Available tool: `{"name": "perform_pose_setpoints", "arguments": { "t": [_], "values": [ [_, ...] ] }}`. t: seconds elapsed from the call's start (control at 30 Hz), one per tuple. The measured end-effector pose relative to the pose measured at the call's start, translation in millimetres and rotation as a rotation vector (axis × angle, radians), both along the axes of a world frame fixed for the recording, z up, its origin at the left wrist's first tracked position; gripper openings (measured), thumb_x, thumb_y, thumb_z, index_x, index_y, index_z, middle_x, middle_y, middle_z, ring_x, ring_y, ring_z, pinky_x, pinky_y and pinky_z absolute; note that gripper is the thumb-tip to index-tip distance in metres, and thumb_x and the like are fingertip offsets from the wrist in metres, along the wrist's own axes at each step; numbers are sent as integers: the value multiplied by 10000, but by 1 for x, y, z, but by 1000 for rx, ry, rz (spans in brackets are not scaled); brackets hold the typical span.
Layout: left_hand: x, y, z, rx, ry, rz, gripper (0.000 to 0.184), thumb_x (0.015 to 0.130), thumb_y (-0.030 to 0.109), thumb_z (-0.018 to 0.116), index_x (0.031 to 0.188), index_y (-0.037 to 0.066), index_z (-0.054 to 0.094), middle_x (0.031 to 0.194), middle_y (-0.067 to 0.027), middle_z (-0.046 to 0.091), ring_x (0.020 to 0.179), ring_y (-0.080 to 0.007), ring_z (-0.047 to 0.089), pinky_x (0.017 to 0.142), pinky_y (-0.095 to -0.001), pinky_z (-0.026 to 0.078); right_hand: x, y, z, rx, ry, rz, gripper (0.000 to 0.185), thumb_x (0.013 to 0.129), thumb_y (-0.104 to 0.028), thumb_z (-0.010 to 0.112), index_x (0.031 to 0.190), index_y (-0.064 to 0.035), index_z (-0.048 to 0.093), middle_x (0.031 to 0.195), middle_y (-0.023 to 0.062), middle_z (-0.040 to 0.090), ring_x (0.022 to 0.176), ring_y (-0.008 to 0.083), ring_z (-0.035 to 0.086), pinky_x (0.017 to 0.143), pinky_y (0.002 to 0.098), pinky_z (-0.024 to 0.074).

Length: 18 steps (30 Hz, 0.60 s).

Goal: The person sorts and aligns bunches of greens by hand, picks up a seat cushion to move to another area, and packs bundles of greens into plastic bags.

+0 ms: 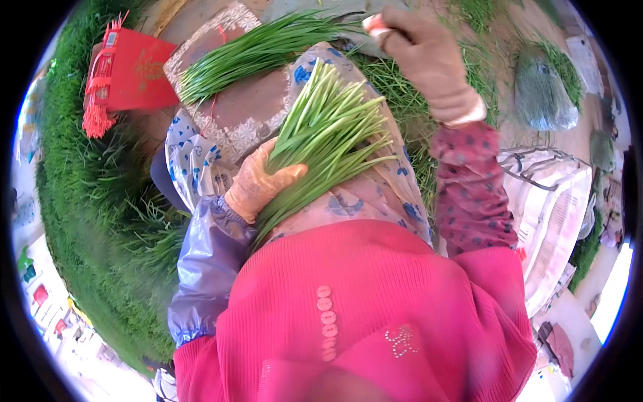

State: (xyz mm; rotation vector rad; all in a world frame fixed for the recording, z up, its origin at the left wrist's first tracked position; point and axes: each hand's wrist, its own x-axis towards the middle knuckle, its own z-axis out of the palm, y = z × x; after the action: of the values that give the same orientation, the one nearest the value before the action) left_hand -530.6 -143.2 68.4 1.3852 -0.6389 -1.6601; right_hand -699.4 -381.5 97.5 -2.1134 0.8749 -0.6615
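Observation:
My left hand (264, 182), in a thin pale orange glove, is closed round a bunch of garlic chives (328, 124) over my lap, pale cut ends pointing up and away. My right hand (429, 57), in a brown glove, is raised at the upper right with its fingers curled. Something small, white and orange (376, 25) shows at its fingertips; I cannot tell what it is. Beyond my lap, a second bunch of chives (251, 53) lies across a brown mat with lace edging (258, 100). A thin red cord (214, 107) shows beside that bunch.
A red box (144, 70) with a bundle of red ties (100, 87) sits at the upper left. A large heap of chives (87, 208) fills the left side. Loose trimmings (395, 87) litter the floor. At right are a clear plastic bag (542, 94) and a white basket (546, 214).

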Motion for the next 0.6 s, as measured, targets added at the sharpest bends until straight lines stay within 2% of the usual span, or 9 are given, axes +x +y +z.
{"name": "perform_pose_setpoints", "arguments": {
  "t": [0.07,0.13,0.2,0.27,0.3,0.33,0.4,0.43,0.6],
  "values": [
    [-1,0,-3,-11,-39,15,447,849,137,686,1235,-10,514,1106,-53,632,991,-120,580,885,-274,474,-5,4,13,129,-188,122,133,854,-55,641,980,-17,666,893,68,683,815,94,613,705,232,495],
    [0,-2,-5,-59,-53,-4,504,863,237,698,1257,-11,503,1091,-47,629,967,-113,581,850,-262,482,-6,26,37,90,-98,254,130,850,-36,640,975,-11,663,875,68,677,803,93,612,692,230,491],
    [-1,-2,-8,-37,-70,-5,487,877,258,680,1248,-8,509,1084,-47,630,962,-108,580,848,-261,482,-11,44,48,47,-9,381,128,845,-18,639,971,-4,661,858,67,672,791,92,611,679,228,487],
    [-7,-2,-6,-54,127,178,463,892,290,659,1228,1,525,1068,-38,628,948,-102,576,841,-257,478,-16,52,49,283,37,391,146,823,2,657,969,7,653,799,48,646,753,86,598,637,232,471],
    [-6,-1,-3,-48,126,181,463,892,290,659,1228,1,525,1068,-38,628,948,-102,576,841,-257,478,-17,56,42,303,18,387,141,819,-49,666,958,-24,658,766,71,636,696,137,612,609,265,469],
    [-4,0,2,-29,67,159,450,902,288,644,1229,3,526,1055,-30,624,937,-97,568,832,-252,473,-16,60,35,307,17,388,141,819,-49,666,958,-24,658,766,71,636,696,137,612,609,265,469],
    [-1,1,4,-14,8,136,437,911,287,629,1230,5,528,1043,-22,620,926,-93,561,823,-247,468,-8,69,22,27,306,345,126,811,-129,669,917,-62,660,780,114,629,680,229,623,616,304,479],
    [0,1,4,-31,-81,118,430,920,283,614,1234,3,526,1030,-14,615,915,-87,554,811,-241,464,-5,76,15,-52,321,288,157,795,-215,672,895,-96,649,790,124,613,714,298,609,624,353,478],
    [0,6,2,-84,-248,127,414,940,285,573,1233,-5,530,1002,0,604,889,-77,539,783,-226,450,12,90,-9,-200,248,285,178,769,-247,671,865,-112,606,733,90,575,713,315,589,606,402,455]
  ]
}}
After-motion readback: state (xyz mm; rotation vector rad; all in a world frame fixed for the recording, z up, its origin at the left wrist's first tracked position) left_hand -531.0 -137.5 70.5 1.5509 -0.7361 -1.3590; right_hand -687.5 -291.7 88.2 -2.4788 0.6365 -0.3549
